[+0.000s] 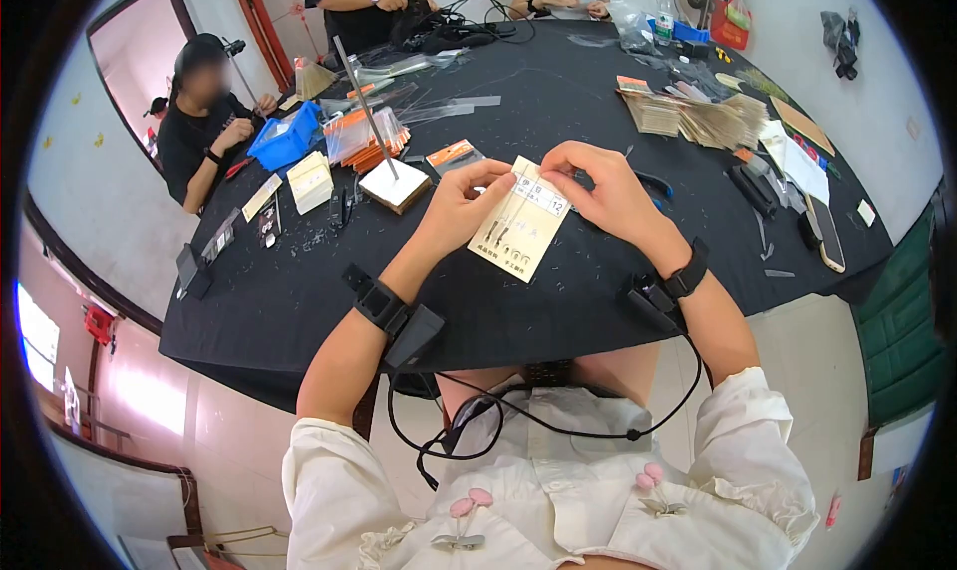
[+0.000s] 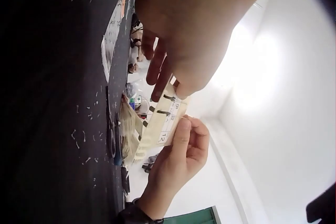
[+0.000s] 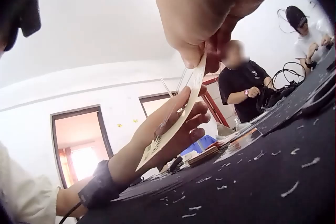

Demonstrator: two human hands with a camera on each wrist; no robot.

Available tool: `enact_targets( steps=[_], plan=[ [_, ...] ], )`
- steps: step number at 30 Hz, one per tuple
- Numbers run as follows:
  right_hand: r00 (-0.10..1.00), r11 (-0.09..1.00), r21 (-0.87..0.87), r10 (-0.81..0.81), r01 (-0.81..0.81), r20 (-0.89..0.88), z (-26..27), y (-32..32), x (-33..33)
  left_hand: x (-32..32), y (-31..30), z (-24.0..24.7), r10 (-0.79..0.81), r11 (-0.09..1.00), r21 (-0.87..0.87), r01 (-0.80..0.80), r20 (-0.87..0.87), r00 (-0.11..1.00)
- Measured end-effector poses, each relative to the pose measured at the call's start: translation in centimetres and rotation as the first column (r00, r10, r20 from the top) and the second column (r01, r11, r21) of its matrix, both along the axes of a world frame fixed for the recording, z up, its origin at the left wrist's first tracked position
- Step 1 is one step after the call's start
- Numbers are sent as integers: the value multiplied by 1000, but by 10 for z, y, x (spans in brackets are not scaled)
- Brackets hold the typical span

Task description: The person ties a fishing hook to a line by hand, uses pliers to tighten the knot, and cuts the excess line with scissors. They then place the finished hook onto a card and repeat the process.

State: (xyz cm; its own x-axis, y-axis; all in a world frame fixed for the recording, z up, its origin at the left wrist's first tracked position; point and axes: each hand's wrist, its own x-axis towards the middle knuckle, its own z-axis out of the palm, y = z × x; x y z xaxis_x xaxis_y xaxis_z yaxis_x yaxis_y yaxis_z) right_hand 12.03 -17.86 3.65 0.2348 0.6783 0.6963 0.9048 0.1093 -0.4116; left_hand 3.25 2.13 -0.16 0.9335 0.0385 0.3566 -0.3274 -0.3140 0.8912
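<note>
A cream printed card (image 1: 518,236) marked "12" is held up over the black tablecloth, tilted, in front of the body. My left hand (image 1: 461,209) pinches its upper left edge, thumb on the printed face. At the upper right corner, my right hand (image 1: 610,196) pinches the card between thumb and fingers. In the left wrist view, dark marks run along the card (image 2: 164,121) near one edge. Thin clear strands lie close to the card (image 3: 176,135) in the right wrist view, with the left fingers behind it.
A metal rod (image 1: 367,102) rises from a square white-topped block (image 1: 396,184) left of the hands. Around it are a blue bin (image 1: 286,138) and a card stack (image 1: 310,183). More cards (image 1: 698,120), a phone (image 1: 825,233) and blue-handled pliers (image 1: 655,183) lie rightward. Other people sit around the table.
</note>
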Motion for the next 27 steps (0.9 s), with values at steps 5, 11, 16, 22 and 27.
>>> enact_targets(
  steps=[5,11,16,22,27],
  plan=[
    [1000,1000,-5,23,-24,-14,-1,0,0,-3,-2,2,-16,1000,-12,15,-37,999],
    [999,997,-76,-26,28,29,-1,-1,2,1,2,-1,14,995,97,-15,12,1000],
    [992,997,-50,-58,64,113,1,-2,5,1,3,0,40,990,136,-41,14,999],
    [997,998,17,-56,55,56,3,-4,10,2,-1,-2,39,998,37,-42,89,995],
    [997,997,21,-70,70,-23,2,-3,10,-3,-3,5,26,999,40,-28,47,999]
  ],
)
